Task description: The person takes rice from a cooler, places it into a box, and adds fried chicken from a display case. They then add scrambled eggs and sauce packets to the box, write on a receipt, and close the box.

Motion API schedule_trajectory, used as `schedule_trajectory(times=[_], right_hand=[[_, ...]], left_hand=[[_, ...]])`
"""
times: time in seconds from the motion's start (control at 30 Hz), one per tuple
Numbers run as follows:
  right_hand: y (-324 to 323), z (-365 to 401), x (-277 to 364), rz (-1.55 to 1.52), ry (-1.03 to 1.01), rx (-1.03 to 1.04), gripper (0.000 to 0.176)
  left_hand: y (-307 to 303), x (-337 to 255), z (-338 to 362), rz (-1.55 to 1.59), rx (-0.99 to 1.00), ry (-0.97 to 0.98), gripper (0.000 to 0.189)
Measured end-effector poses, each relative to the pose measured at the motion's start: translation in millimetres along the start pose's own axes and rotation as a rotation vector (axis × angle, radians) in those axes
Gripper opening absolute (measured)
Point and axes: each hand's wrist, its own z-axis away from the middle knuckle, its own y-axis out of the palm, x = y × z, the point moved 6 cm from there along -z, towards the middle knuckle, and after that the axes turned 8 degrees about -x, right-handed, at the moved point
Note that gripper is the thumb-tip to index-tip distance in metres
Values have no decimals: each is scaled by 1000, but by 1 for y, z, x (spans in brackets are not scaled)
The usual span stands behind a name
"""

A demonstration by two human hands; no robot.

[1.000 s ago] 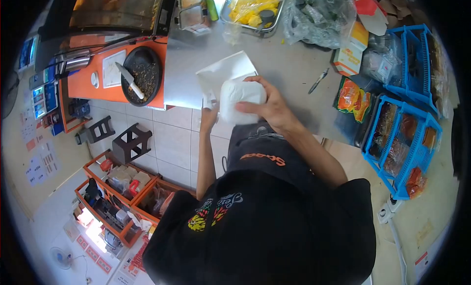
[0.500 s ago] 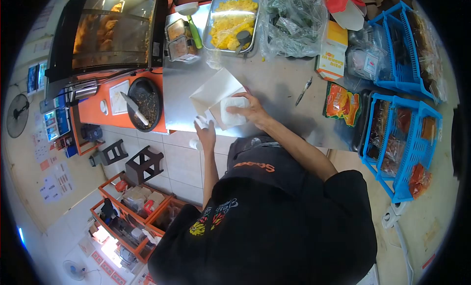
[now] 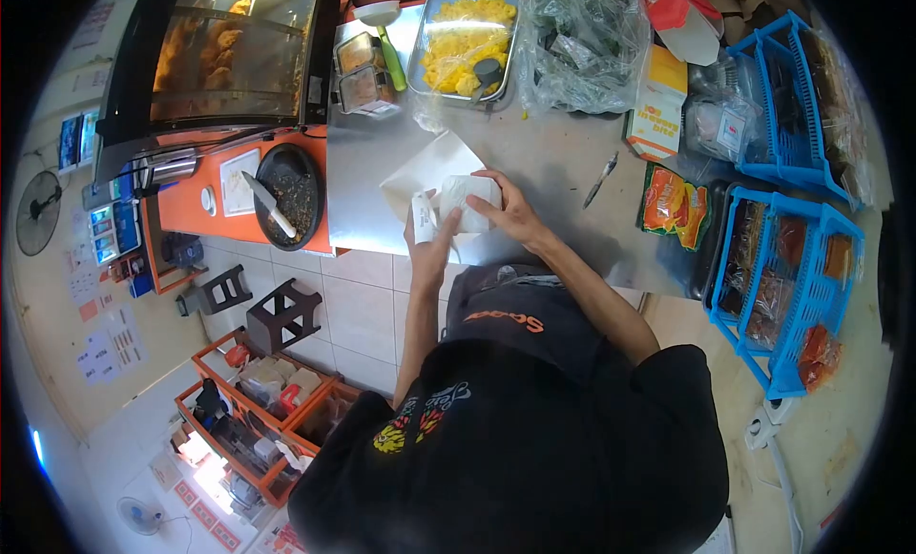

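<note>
My right hand [image 3: 515,210] is wrapped around the right side of a rounded white bundle [image 3: 468,193], its thumb across the front. In my left hand [image 3: 431,241], closed at the bundle's left side, is a small white roll-like piece with dark print [image 3: 423,213]. My left fingers reach across to the bundle's lower left. Behind both lies an open sheet of pale wrapping paper [image 3: 434,163] on the steel table [image 3: 553,172], partly covered by the bundle and my hands.
A tray of yellow food [image 3: 466,48], a bagged heap of greens [image 3: 582,58] and clear containers [image 3: 364,77] stand at the back. A pen [image 3: 600,180] and a red-yellow packet [image 3: 674,206] lie right, beside blue baskets [image 3: 792,296]. On the left, a knife [image 3: 267,201] rests on a black pan [image 3: 303,196].
My left hand has moved up and right to the bundle, bringing the printed white piece against its side. The bundle has turned slightly in my right hand. The view has shifted a little.
</note>
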Motion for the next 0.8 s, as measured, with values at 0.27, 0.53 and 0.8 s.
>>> schedule_trajectory(times=[0.27,0.53,0.8], right_hand=[[-10,6,3,-38,-23,41,42],[3,3,-1,131,30,70,36],[21,-18,-23,325,-65,131,40]], left_hand=[[-9,-2,5,-55,99,-42,52],[-16,13,-6,-85,33,-32,46],[-40,46,-22,99,13,-192,51]])
